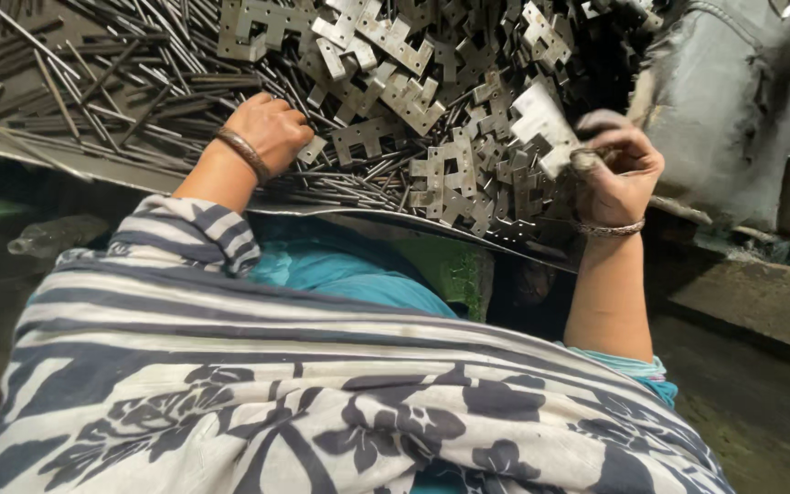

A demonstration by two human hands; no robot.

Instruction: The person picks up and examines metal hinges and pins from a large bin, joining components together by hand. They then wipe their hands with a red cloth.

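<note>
Two hands are shown sorting: the left hand (pixel 272 128) is closed among thin metal rods (pixel 93 64), while a punched metal plate (pixel 541 123) is pinched by the right hand (pixel 619 169). Judged next, the plate must be lifted clear of the plate heap (pixel 413 82) on the tabletop (pixel 11 144).

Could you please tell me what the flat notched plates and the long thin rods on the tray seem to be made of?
The notched plates look like stamped sheet metal, probably steel: dull grey with punched holes. The rods look like dark bare metal wire, with thin glints along them. The right hand lifts one plate; the left hand rests on the pile.
</note>
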